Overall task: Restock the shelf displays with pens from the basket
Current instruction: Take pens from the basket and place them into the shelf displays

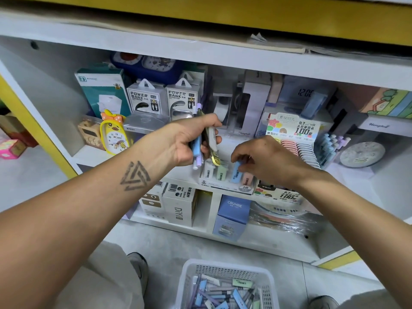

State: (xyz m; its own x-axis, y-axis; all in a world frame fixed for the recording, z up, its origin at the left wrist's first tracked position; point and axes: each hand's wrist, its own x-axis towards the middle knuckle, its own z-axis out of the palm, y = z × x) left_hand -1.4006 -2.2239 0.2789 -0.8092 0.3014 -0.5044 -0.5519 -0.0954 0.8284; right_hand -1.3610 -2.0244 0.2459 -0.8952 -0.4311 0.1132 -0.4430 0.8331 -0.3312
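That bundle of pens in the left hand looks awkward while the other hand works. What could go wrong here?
1. The left hand grips several pens loosely fanned; one might slip from the grip and drop to the floor.
2. The right hand is setting a blue piece into a crowded display tray; it could knock neighbouring pieces over or land in the wrong slot.

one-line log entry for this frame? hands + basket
left hand: holds bunch of pens | right hand: pinches blue item at display box | basket: on floor, pens left
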